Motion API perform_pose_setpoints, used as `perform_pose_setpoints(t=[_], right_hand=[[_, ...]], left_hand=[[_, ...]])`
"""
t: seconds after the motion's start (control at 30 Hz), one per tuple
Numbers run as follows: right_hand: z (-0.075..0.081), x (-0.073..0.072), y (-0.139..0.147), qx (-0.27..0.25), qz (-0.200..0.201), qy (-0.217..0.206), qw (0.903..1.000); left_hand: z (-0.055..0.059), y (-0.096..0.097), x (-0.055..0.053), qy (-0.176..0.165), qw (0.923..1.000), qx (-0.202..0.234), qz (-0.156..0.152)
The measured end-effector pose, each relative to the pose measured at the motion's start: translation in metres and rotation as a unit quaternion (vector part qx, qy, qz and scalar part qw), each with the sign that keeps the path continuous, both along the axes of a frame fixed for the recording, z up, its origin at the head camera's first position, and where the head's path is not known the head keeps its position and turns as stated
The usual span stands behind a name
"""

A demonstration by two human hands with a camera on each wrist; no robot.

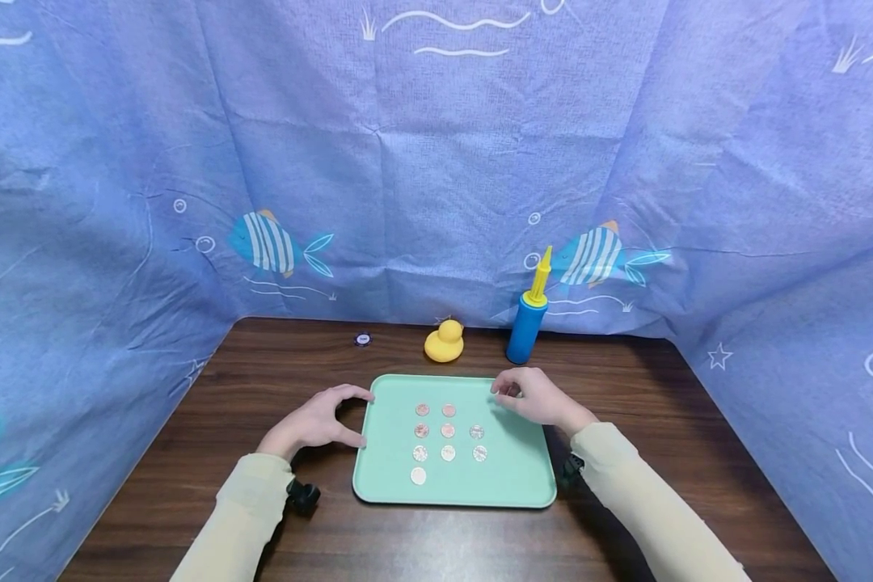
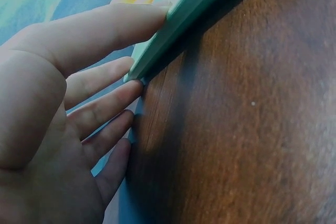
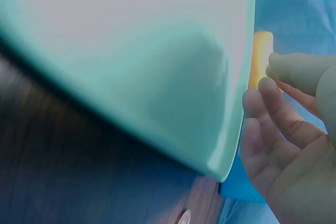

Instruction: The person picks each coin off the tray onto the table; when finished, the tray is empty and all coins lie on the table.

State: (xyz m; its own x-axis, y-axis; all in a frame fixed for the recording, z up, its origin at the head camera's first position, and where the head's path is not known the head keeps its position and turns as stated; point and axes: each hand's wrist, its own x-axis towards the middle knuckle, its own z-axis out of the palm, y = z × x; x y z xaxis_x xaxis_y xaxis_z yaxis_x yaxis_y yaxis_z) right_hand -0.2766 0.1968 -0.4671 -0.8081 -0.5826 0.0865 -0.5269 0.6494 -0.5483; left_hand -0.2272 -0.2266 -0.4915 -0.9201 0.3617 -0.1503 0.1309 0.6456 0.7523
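9 coins [image 1: 447, 431] show; left hand [image 1: 318, 419] spread against the tray [image 1: 512, 477]; right hand [image 1: 529, 396] bent, whether holding anything unclear.

- Nine coins [image 1: 447, 431] lie on that green tray [image 1: 516, 481].
- Left grip [image 1: 317, 418] touches its left edge.
- Right grip [image 1: 533, 395] is over its far right corner.
- Yellow duck [image 1: 444, 345], blue pump [image 1: 525, 330] behind.

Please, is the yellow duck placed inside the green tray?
No, the head view shows the yellow duck on the brown table, beyond the far edge of the green tray.
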Motion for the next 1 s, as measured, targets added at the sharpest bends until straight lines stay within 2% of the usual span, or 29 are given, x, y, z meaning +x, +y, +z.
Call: perform_pose_setpoints(t=[0.57,0.8,1.0], right_hand=[[0.003,-0.003,-0.046,0.026,0.044,-0.013,0.9986],[0.002,-0.001,-0.066,0.046,0.061,-0.028,0.9967],[-0.004,-0.003,-0.079,0.033,0.079,-0.033,0.9958]], left_hand=[[0.002,0.000,0.002,0.006,1.0000,-0.006,0.000],[0.002,0.001,0.003,-0.003,0.9999,-0.006,0.008],[0.001,0.002,0.001,-0.003,0.9999,-0.002,0.014]])
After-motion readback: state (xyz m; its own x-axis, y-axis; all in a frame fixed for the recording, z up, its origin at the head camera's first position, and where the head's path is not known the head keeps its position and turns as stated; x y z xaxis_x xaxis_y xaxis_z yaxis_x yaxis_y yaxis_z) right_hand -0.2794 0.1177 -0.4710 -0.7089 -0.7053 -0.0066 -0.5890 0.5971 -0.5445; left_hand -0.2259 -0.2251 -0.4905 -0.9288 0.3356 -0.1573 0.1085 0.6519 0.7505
